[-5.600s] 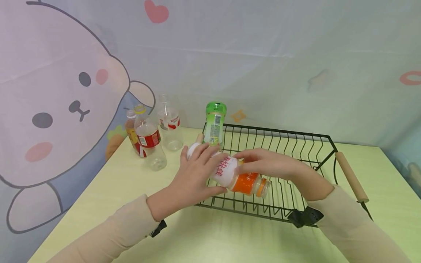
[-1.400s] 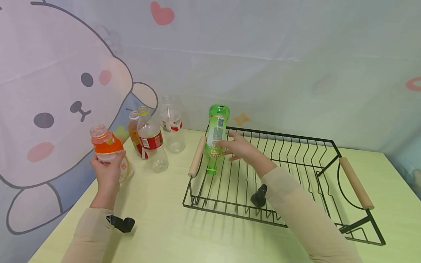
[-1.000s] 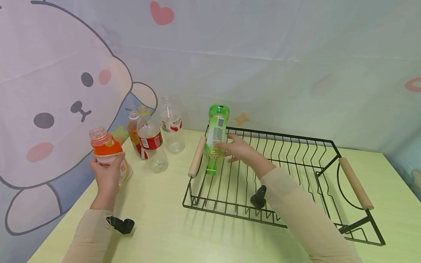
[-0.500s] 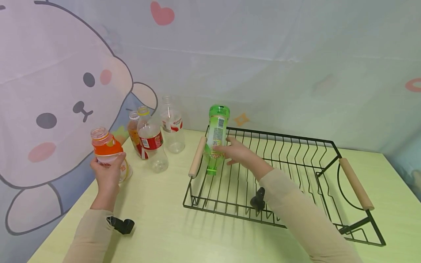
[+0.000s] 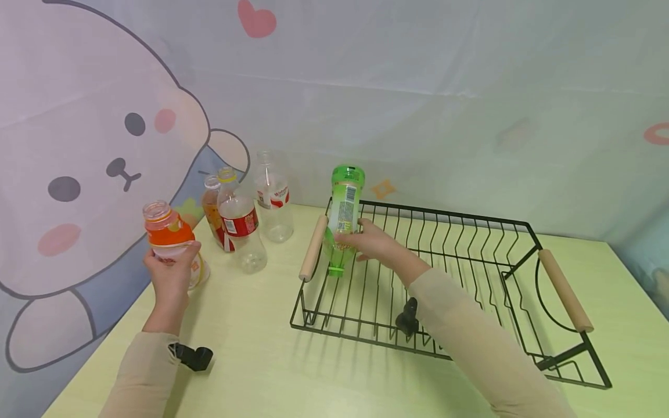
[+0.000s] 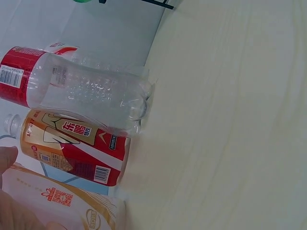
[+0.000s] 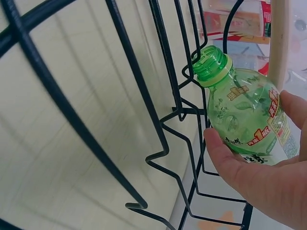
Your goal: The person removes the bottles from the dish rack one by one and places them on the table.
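Observation:
At the table's left side my left hand [image 5: 169,278] grips a bottle [image 5: 169,235] with an orange neck band and white label, mouth up. The left wrist view shows this bottle's white side [image 6: 72,201] with a gold band near its base. A green plastic drink bottle [image 5: 346,206] leans neck-down at the left end of the black wire dish rack [image 5: 418,347]. My right hand [image 5: 380,244] holds it from the right, thumb on the near side. In the right wrist view thumb and finger lie on either side of the green bottle's body [image 7: 244,110], its open neck against the wires.
Behind the left hand stand a clear bottle with a red label [image 5: 241,226], an orange-and-red labelled bottle [image 5: 214,215] and a clear bottle [image 5: 274,200] near the wall cloth. The rack has wooden handles, left [image 5: 313,248] and right [image 5: 565,290].
Earlier both hands held the orange-and-white bottle over the rack. The left hand has since carried it left and turned it mouth up; the right let go and moved onto the green bottle.

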Demonstrator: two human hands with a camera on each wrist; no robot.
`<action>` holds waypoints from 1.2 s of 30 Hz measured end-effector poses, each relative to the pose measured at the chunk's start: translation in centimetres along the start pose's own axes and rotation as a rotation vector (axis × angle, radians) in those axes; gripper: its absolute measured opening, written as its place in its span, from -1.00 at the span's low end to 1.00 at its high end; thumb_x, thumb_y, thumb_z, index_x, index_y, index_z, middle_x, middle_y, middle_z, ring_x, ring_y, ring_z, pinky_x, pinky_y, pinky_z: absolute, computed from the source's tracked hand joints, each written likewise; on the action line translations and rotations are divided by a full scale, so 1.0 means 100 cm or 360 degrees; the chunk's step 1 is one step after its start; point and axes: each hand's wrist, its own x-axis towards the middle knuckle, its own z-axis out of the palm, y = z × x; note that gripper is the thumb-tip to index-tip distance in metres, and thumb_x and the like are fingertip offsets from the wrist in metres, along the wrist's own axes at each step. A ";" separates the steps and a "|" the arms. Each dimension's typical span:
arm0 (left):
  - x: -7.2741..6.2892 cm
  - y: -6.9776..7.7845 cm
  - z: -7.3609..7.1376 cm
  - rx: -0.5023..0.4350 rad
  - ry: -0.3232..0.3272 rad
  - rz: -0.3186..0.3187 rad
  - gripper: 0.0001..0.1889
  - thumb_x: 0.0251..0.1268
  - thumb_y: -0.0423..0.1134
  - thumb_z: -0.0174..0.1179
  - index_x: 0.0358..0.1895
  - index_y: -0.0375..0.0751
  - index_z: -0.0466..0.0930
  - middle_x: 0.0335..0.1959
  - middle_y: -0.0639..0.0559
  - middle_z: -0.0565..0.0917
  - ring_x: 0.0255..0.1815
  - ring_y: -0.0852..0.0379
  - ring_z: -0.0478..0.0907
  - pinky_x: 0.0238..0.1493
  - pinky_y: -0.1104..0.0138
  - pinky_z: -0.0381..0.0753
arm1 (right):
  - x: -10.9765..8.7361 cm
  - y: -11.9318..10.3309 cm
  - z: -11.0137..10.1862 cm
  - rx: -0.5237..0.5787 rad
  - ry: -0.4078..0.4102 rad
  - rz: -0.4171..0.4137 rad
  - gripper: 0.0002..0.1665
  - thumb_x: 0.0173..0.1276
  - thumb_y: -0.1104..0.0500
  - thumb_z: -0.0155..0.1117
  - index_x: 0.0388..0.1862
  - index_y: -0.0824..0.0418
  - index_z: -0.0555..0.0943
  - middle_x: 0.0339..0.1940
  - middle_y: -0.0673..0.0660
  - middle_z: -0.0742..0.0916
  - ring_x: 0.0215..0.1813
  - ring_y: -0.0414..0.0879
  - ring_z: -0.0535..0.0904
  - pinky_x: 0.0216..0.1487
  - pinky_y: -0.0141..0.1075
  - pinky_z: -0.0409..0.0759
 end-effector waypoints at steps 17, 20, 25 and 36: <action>-0.015 0.024 -0.005 0.0064 0.0038 0.0176 0.10 0.15 -0.05 0.33 0.52 0.11 -0.41 0.51 -0.07 -0.15 0.53 -0.02 -0.11 0.52 0.14 -0.14 | -0.016 -0.027 -0.028 0.0180 0.0001 -0.0056 -0.25 0.45 0.03 0.13 0.48 0.20 0.09 0.28 0.22 0.49 0.32 0.12 0.40 0.29 0.02 0.41; -0.019 0.030 -0.006 0.0110 0.0090 0.0282 0.08 0.14 -0.04 0.33 0.52 0.09 -0.35 0.50 -0.06 -0.13 0.53 0.00 -0.13 0.51 0.15 -0.13 | -0.022 -0.033 -0.035 0.0199 -0.0031 -0.0117 -0.30 0.47 0.06 0.11 0.48 0.17 0.11 0.29 0.22 0.48 0.35 0.12 0.38 0.33 0.05 0.36; -0.026 0.043 -0.007 0.0186 0.0149 0.0477 0.05 0.13 -0.01 0.33 0.52 0.07 -0.28 0.50 -0.01 -0.10 0.52 0.08 -0.14 0.51 0.18 -0.11 | -0.035 -0.043 -0.048 0.0175 -0.0046 -0.0192 -0.33 0.48 0.06 0.10 0.45 0.18 0.13 0.28 0.23 0.45 0.34 0.11 0.37 0.35 0.03 0.34; -0.059 0.075 0.001 0.0268 0.0046 0.0723 -0.02 0.17 -0.10 0.33 0.52 0.16 -0.20 0.50 0.20 -0.04 0.50 0.17 -0.03 0.45 0.16 0.16 | -0.064 -0.052 -0.075 0.0071 -0.0064 -0.0242 -0.21 0.47 0.01 0.08 0.52 0.22 0.03 0.34 0.21 0.45 0.38 0.09 0.36 0.36 -0.04 0.35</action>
